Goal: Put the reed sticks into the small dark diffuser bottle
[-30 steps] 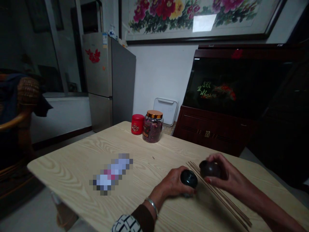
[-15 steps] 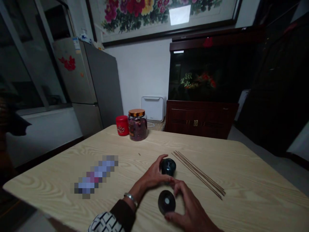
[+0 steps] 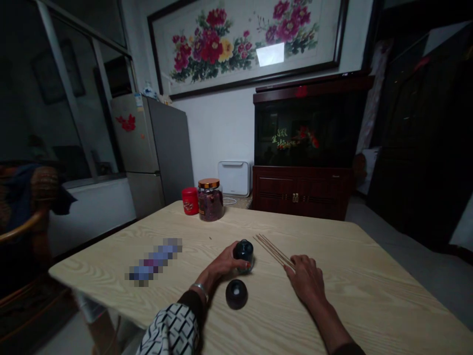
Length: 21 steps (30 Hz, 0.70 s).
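Observation:
My left hand [image 3: 222, 264] wraps round a small dark round pot [image 3: 244, 253] standing on the light wooden table [image 3: 369, 286]. Its dark lid [image 3: 236, 294] lies on the table just in front of the pot, apart from both hands. My right hand [image 3: 305, 277] rests on the table to the right, fingers bent, its fingertips on the near end of a bundle of thin brown sticks [image 3: 271, 248] that runs away to the upper left.
A glass jar with a gold lid [image 3: 210, 199] and a red tin [image 3: 189, 200] stand at the table's far edge. A blurred oblong object [image 3: 154, 262] lies at the left. A chair [image 3: 25, 217] stands left; fridge [image 3: 155, 148] and fish tank cabinet [image 3: 303, 148] behind.
My right hand has set the lid down on the table in front of the pot, let go of it and moved right onto the sticks. The left hand stays on the pot.

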{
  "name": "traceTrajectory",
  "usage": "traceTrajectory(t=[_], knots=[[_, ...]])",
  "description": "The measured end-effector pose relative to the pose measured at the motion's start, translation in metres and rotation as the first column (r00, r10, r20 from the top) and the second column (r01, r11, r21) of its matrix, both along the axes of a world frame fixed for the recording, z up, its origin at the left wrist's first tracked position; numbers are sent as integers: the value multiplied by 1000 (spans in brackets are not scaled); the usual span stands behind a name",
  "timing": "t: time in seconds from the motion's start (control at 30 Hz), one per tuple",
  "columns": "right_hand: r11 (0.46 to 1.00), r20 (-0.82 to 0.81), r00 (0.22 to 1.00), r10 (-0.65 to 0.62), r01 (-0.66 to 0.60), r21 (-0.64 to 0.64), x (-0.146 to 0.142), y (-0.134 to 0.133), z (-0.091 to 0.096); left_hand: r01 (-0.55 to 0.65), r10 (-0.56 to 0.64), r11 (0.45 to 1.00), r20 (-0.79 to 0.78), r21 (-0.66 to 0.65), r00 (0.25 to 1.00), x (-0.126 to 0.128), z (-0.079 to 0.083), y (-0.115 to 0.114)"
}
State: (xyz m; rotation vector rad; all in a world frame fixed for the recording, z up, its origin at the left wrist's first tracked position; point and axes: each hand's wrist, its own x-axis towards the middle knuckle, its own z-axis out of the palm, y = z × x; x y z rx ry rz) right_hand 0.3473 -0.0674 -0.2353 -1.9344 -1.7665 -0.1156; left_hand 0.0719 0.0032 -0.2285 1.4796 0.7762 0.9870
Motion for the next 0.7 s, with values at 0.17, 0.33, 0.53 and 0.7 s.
traceTrajectory(t=[0.17, 0.33, 0.53, 0.7], knots=[[999, -24, 1000, 6, -7, -32, -2, 9, 4, 64, -62, 997, 39, -45, 997, -7, 1, 9], [993, -66, 997, 28, -35, -110, 3, 23, 5, 147, -140, 985, 77, -89, 987, -15, 6, 19], [971, -148, 984, 100, -129, -203, 13, 47, 8, 211, -211, 977, -39, -14, 977, -13, 8, 29], [943, -257, 943, 213, -267, -198, 18, 57, 25, 252, -245, 966, -105, 61, 964, -14, 6, 31]])
